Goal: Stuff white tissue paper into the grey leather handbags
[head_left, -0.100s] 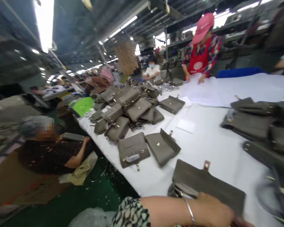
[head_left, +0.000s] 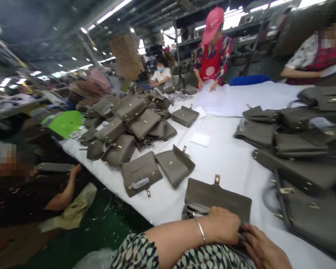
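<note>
A grey leather handbag [head_left: 218, 196] lies on the white table [head_left: 235, 160] right in front of me, its flap open with a small metal clasp at the far edge. My left hand [head_left: 222, 225], with a silver bangle on the wrist, is closed on the bag's near edge. My right hand [head_left: 261, 246] meets it from the lower right, fingers curled onto the same edge. What the fingertips pinch is hidden.
Two more grey bags [head_left: 159, 170] lie just beyond, and a big heap of bags [head_left: 128, 121] fills the far left of the table. Stacked bags [head_left: 302, 142] line the right side. A seated person [head_left: 30, 186] is at the left; others work at the far end.
The view has swung down and right. Both my hands have come into fuller view, and the right hand now shows at the bag's edge.
</note>
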Demonstrator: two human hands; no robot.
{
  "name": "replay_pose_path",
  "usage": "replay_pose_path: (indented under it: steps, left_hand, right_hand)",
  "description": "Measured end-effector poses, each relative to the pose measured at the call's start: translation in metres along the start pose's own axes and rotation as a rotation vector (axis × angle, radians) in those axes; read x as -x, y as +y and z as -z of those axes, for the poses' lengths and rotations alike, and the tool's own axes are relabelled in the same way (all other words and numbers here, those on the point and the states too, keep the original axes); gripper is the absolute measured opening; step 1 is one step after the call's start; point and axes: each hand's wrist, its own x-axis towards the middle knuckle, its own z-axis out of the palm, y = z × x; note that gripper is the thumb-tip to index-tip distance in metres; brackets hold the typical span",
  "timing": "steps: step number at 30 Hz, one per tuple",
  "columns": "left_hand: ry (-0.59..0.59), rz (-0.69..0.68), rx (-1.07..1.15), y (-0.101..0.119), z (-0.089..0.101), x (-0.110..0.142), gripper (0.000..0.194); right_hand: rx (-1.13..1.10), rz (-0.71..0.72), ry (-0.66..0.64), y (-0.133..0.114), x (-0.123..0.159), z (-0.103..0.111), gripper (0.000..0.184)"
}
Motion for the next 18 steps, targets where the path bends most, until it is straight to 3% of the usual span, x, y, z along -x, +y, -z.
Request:
replay_pose_path:
  steps: [7,18]
  left_hand:
    - [0.101,0.149,0.037,-0.02,0.002,0.022,0.019]
    - [0.177,0.318,0.133,-0.079,0.003,0.066,0.015]
  right_hand:
    - [0.099,-0.036,-0.108,-0.038,-0.017,0.027,0.025]
    - [-0.047,0.001,-0.115,-0.037,-0.018,0.025,0.021]
